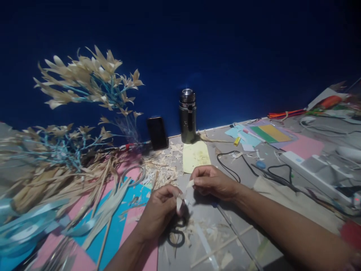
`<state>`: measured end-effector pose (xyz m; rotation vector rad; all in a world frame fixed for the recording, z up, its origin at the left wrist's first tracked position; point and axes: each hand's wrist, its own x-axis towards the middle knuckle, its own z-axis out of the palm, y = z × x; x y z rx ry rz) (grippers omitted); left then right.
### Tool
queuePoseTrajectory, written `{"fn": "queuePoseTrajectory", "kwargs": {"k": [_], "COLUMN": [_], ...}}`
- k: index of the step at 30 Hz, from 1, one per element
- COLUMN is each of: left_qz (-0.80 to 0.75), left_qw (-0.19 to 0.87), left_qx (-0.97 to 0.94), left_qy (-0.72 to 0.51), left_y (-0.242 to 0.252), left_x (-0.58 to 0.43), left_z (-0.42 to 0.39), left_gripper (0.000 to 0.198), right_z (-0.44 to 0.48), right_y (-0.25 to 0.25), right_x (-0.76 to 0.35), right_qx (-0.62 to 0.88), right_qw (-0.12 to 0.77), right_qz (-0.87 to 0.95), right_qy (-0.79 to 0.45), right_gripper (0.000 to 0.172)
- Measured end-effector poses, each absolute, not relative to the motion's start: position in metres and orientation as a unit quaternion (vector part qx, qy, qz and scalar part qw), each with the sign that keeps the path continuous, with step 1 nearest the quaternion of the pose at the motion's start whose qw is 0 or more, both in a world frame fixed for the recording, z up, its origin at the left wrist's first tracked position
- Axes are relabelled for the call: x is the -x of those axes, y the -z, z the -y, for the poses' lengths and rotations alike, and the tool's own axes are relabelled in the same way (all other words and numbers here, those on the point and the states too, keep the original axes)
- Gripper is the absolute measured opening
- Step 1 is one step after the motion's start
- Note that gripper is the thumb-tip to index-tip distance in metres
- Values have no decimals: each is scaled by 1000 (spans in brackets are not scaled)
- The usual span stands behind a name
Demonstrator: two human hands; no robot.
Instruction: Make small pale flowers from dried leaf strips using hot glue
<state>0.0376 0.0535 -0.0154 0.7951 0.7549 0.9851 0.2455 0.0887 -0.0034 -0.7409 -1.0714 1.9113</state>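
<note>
My left hand (pixel 156 212) pinches a few small cream petal-like pieces (pixel 179 204), which look cut from dried husk. Between the thumb and fingers of my right hand (pixel 217 183) is another small cream petal (pixel 190 184). The two hands are close together above the grey table, their fingertips slightly apart. Below my left hand lie scissors with black handles (pixel 176 240), partly hidden by shadow. Pale husk scraps (pixel 166 171) are scattered behind the left hand. A yellow sheet of paper (pixel 196 156) lies just beyond my right hand.
A dark flask (pixel 187 118) and a phone (pixel 157 133) stand against the blue wall. Husk flowers on blue stems (pixel 107 88) rise at left, above dried husks (pixel 36 184) and blue ribbon (pixel 25 229). A power strip (pixel 318 177), black cables and coloured paper (pixel 270 133) lie at right.
</note>
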Motion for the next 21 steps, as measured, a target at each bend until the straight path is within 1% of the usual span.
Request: {"fn": "queuePoseTrajectory", "kwargs": {"k": [3,9,16,21], "left_qz": [-325,-320,-312,-347], "left_qw": [758,762,779,753], "left_qx": [-338,-326,-325,-377], "left_qy": [-453,-459,-435,-413], "left_y": [13,11,13,18], "left_x": [-39,-40,-41,-36], "left_z": [-55,-54,-52,-54], "left_gripper": [21,20,25,26], "right_z": [-86,-85,-79,-78], "right_y": [4,2,4,1], "right_x": [-244,-244,-241,-242], "right_qx": [286,286,294,286], "right_qw": [412,420,398,371], "right_qz": [428,447,478,486], "right_qy": [-752,-736,-726,-738], "right_gripper": [33,31,28,31]}}
